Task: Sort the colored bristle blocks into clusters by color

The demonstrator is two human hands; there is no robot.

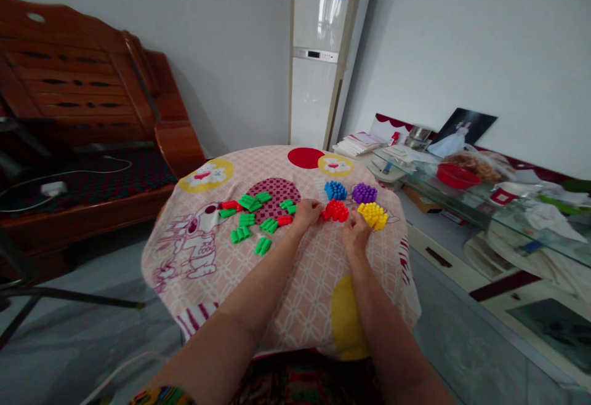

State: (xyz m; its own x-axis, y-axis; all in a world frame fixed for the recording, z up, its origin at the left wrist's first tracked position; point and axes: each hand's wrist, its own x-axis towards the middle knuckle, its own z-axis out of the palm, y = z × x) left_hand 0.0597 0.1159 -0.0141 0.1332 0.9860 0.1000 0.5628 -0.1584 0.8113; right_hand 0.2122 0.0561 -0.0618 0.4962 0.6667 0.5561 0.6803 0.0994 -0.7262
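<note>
One red group (337, 210) of blocks lies on the tablecloth (305, 291), with the blue group (335, 190) just behind it, the purple group (365, 193) behind to its right and the yellow group (375, 215) to its right. The left hand (308, 212) is at its left edge, the right hand (357, 229) at its right, both with fingers drawn in; whether either pinches a block, I cannot tell.

Left hand (308, 214), beside red cluster (335, 210) | right hand (357, 231), near red cluster and yellow cluster (373, 215) | blue cluster (335, 190), purple cluster (364, 193), beyond | green pieces (246, 220), scattered left | patterned tablecloth (305, 300), beneath
</note>
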